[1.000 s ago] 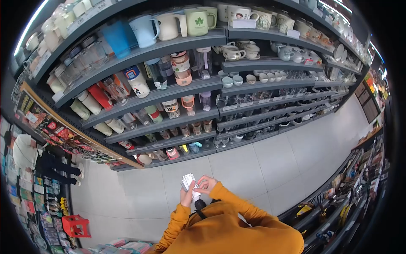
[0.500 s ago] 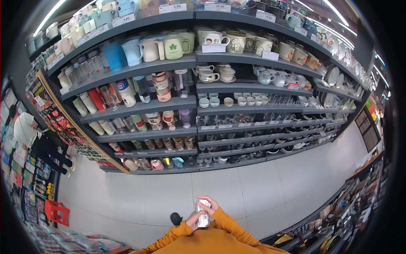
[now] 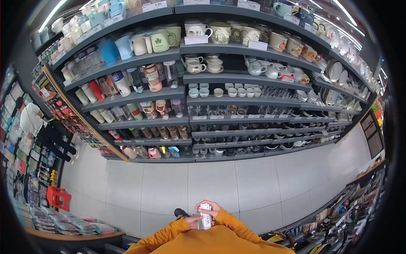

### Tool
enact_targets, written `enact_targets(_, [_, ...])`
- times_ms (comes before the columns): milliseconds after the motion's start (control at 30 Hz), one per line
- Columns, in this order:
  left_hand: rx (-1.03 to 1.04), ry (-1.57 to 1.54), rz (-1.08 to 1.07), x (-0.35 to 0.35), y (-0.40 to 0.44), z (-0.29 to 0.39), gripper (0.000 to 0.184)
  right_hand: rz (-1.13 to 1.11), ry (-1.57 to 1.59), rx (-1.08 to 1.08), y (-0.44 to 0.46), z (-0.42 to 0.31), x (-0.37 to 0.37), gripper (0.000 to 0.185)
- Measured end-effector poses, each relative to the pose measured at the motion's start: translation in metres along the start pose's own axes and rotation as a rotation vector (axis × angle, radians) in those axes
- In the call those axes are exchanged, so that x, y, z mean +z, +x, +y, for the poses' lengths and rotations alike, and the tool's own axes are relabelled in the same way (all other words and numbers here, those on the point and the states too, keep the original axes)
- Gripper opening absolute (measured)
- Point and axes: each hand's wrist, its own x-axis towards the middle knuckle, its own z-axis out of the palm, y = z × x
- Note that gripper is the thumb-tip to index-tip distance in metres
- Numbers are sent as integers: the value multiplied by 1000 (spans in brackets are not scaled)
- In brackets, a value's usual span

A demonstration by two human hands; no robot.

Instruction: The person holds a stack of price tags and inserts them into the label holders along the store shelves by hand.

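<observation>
1. I see the left hand (image 3: 194, 221) and right hand (image 3: 214, 206), fingers curled, gripping the price labels (image 3: 207, 221) between them.
2. Well beyond those fingers, I see mugs (image 3: 160, 42), bottles (image 3: 153, 78) and small cups (image 3: 241, 92); I cannot tell their contents.

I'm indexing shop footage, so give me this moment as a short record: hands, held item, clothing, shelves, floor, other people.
Left hand: holds a stack of printed slips
Right hand: on the same stack, nearer its top
Clothing: orange sleeves
Shelves: green leaf-print mug, teapots, small cups, among other wares
Floor: pale tiles; red stool at picture left
Other people: one person at far left, white top, dark trousers
</observation>
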Motion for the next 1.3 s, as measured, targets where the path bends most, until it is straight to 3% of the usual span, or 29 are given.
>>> enact_targets(67, [23, 84, -18, -6, 7, -4, 45, -33, -6, -13, -5, -15, -2, 21])
enact_targets(100, [20, 228, 133, 13, 13, -2, 50, -21, -31, -60, -4, -10, -8, 23])
enact_targets(267, [-17, 453, 362, 39, 28, -1, 38, 172, -156, -350, -4, -4, -15, 35])
enact_targets(433, [-32, 750, 537, 68, 48, -1, 35, 256, -299, -280, -9, 6, -23, 30])
enact_targets(533, [-80, 764, 487, 53, 52, -5, 36, 230, -364, -244, -10, 15, -29, 25])
enact_targets(633, [-68, 660, 445, 45, 50, -5, 51, 142, -387, -250, -9, 30, -38, 21])
enact_targets(733, [-82, 468, 609, 47, 47, -3, 52, 127, -420, -295, -12, 32, -43, 20])
enact_targets(833, [-40, 543, 518, 47, 51, -3, 39, 184, -386, -163, -12, 29, -45, 23])
enact_targets(867, [-87, 690, 466, 42, 56, -4, 40, 211, -362, -88, -12, 28, -46, 24])
enact_targets(933, [-180, 982, 355, 34, 66, -5, 42, 198, -332, -159, -11, 32, -46, 28])
enact_targets(1067, [-116, 807, 405, 36, 69, -5, 40, 241, -386, -240, -1, 43, -60, 36])
enact_targets(1167, [-9, 523, 472, 36, 69, 2, 33, 179, -260, -95, -17, -1, -57, 40])
enact_targets(1300, [72, 491, 469, 64, 70, 21, 35, 105, -353, -219, -17, -9, -54, 41])
